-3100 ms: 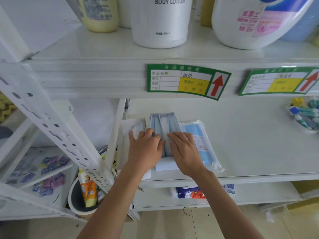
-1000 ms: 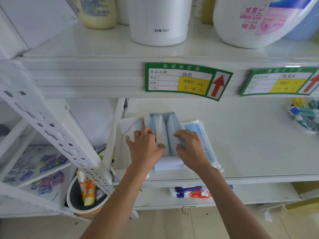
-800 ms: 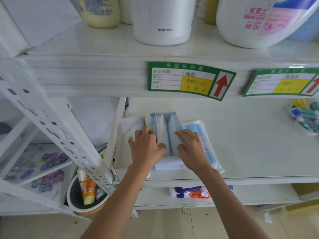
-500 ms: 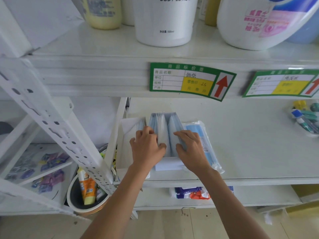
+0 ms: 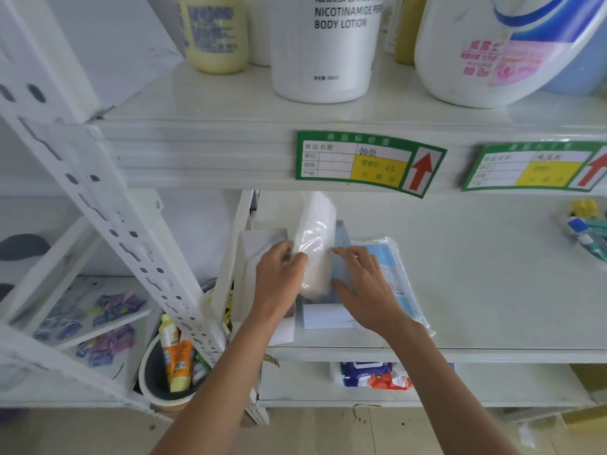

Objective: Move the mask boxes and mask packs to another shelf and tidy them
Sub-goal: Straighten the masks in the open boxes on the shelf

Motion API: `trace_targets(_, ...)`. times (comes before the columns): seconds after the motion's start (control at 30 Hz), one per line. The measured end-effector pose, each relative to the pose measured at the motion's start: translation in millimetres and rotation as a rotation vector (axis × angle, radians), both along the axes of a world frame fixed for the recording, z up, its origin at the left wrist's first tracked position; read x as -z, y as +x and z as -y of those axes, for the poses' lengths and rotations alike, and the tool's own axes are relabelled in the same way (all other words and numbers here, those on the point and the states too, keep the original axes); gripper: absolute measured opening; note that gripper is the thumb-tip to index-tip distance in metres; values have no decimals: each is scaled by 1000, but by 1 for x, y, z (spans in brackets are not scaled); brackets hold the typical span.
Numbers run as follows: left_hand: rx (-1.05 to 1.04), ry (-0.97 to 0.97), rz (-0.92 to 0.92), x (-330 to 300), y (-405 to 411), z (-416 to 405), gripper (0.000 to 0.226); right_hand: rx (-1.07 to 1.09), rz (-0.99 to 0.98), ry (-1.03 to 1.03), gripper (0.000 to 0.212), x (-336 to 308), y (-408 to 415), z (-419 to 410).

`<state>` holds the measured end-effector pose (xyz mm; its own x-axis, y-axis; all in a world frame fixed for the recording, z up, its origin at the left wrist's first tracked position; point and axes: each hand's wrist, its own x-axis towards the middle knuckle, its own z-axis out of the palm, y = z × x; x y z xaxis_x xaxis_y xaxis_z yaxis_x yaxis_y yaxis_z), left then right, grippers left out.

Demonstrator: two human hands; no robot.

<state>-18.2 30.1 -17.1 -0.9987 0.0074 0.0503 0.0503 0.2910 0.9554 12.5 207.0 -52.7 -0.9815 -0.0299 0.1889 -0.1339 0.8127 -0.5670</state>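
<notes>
White card and clear film make up the goods at the front left corner of the middle shelf (image 5: pixel 476 310).

Left to right:

1. A white mask box (image 5: pixel 262 247) stands against the shelf's left edge, beside the upright post (image 5: pixel 235 257). Its lower part is covered by the left hand (image 5: pixel 279 284), so its base and any print cannot be read.

2. The left hand pinches a clear-wrapped pack of white masks (image 5: pixel 313 238) between thumb and fingers, grasping its near end. The pack is tilted, its far end raised toward the underside of the upper shelf (image 5: pixel 203 152). Judgement: it is held on edge so it can be slotted in among the upright packs or drawn out from them; which of the 2 cannot be told.

3. The right hand (image 5: pixel 364 287) holds a blue pack (image 5: pixel 340 257) that stands on edge, fingers over its top and thumb at its near side. Judgement: this steadies the row while the white pack is handled.

4. A flat pack of blue masks (image 5: pixel 394 274) lies touching the right hand, reaching the shelf's front edge. The wrist covers part of it.

A white box end (image 5: pixel 323 316) shows under both hands; whether it is open is not visible. How many packs stand behind the raised one is hidden. The price tag (image 5: pixel 368 160) writing is too blurred to read.
</notes>
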Motion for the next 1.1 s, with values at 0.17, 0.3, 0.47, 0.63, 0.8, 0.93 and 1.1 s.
trace_targets(0.17,-245,-77,-138,-20,24,34,4,28,-45,84,45,-7,8,16)
trace_targets(0.3,-313,-635,-291,-26,44,51,19,-8,-167,129,35,-9,18,44)
trace_targets(0.47,-215,-865,-98,-23,43,52,40,-175,-157,171,33,-4,23,80)
trace_targets(0.63,-145,-939,19,-19,32,43,50,-158,-113,273,36,1,26,90)
trace_targets(0.8,-52,-993,97,-1,22,37,75,-154,-103,273,33,1,24,88)
trace_targets(0.93,85,-1000,151,13,18,37,72,-175,-112,249,33,1,25,84)
trace_targets(1.1,95,-1025,131,19,15,36,64,-203,-131,256,31,4,25,77)
